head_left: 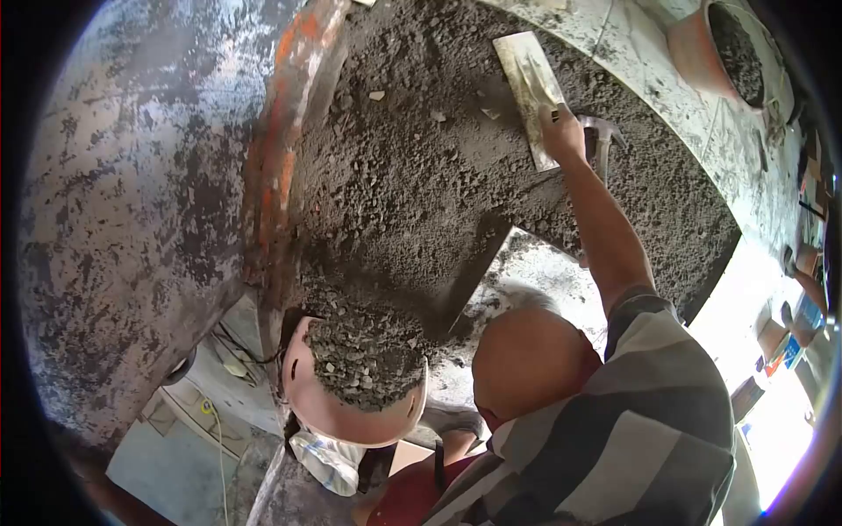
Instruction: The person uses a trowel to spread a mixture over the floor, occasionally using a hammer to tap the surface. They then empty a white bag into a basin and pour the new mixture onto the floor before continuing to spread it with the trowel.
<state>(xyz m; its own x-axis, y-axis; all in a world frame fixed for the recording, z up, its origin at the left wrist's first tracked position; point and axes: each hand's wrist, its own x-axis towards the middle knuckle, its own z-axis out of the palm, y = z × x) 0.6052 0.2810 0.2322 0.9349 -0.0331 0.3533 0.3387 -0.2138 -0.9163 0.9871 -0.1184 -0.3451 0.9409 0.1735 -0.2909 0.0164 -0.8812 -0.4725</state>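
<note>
Neither my left hand nor my right hand can be made out. In front of me a person in a striped shirt (631, 412) leans over a bed of dark, crumbly mortar (412, 167). One bare hand of that person (564, 138) grips a long flat metal float (529, 83), which lies on the mortar. Beside that hand a hammer (603, 140) rests on the mortar. The person's other hand is hidden.
A pinkish pan (303, 386) of rubble stands at the mortar's lower edge. Another bucket (693, 53) is at the upper right. A scraped, mottled surface (132, 193) fills the left. A white bag (326, 463) lies below the pan. A dark, unclear shape (118, 501) shows at the lower left.
</note>
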